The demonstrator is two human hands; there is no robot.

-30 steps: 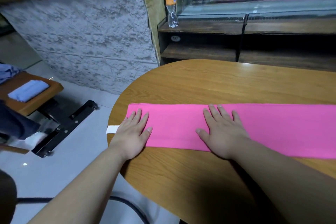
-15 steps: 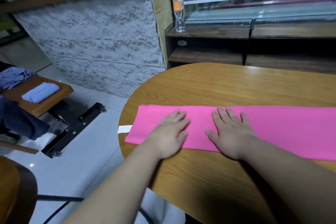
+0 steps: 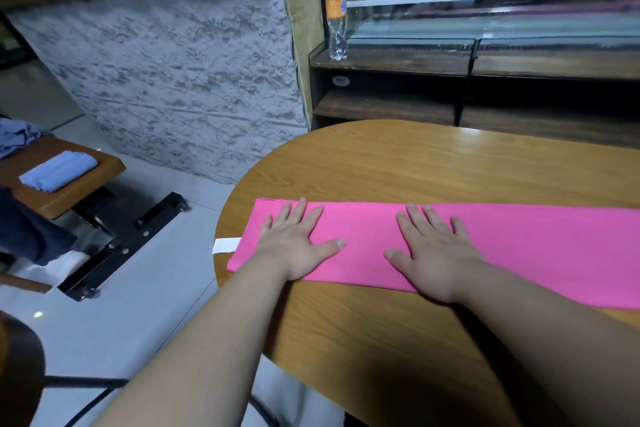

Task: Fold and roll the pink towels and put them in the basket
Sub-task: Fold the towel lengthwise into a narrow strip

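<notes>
Stretching left to right across one rounded wooden worktop [image 3: 415, 166], one pink towel [image 3: 536, 246], folded into a long strip, is cut off by the frame at its right end. It is pressed down by two hands, both laid open and flat: the left hand [image 3: 294, 246] near the strip's left end, the right hand [image 3: 436, 253] further along. A roll is judged likeliest to be started from that left end. One white tag [image 3: 225, 246] is seen beside it. No basket is shown.

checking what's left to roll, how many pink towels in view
1: a long folded pink cloth towel flat on the wooden table, running off frame right; others may be hidden.
</notes>
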